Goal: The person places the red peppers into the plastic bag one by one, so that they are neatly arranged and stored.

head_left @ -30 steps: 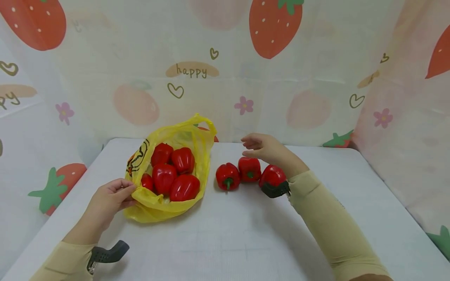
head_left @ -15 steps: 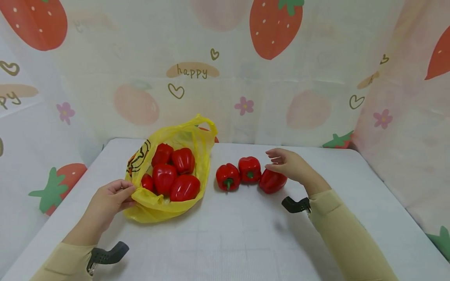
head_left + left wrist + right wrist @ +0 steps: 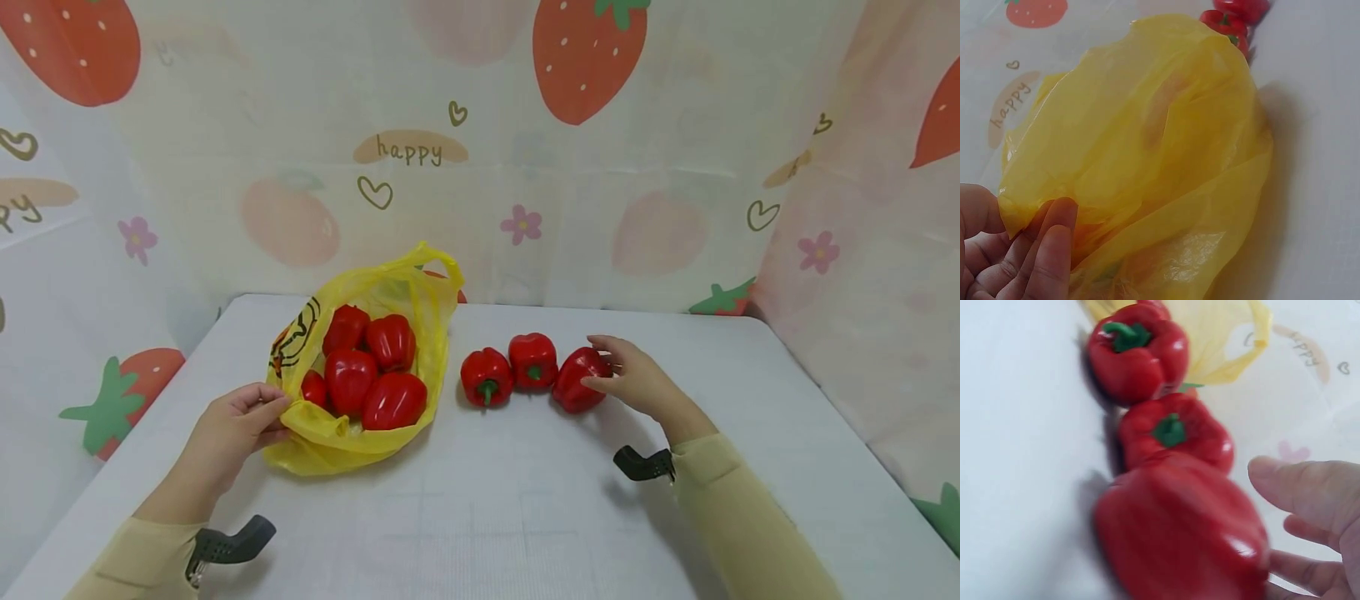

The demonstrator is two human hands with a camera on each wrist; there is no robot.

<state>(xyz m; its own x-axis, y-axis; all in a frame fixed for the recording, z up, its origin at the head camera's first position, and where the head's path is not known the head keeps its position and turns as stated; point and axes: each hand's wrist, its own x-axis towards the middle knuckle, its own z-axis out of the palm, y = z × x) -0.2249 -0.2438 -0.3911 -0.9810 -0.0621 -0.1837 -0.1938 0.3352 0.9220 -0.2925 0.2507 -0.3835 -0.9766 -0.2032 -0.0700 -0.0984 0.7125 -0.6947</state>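
Observation:
My left hand (image 3: 234, 429) pinches the near left rim of a yellow plastic bag (image 3: 337, 454), which lies with its mouth toward me. Several red bell peppers (image 3: 350, 382) are inside. In the left wrist view thumb and fingers hold the thin yellow film (image 3: 1166, 144). Right of the bag, three red bell peppers stand in a row: a left one (image 3: 486, 379), a middle one (image 3: 532, 363) and a right one (image 3: 576, 382). My right hand (image 3: 641, 383) is at the right pepper, thumb and fingers spread around its right side. In the right wrist view the thumb (image 3: 1300, 487) shows apart from that pepper.
A white table (image 3: 480, 517) carries everything. Behind it hangs a pale cloth (image 3: 480, 217) printed with strawberries, hearts and flowers. A dark wrist-worn device (image 3: 234, 542) juts out at the left sleeve, and a similar device (image 3: 643, 463) at the right.
My right hand has come back from beside the bag, moving right and toward me to the right pepper, empty throughout. My left hand and the bag have stayed put.

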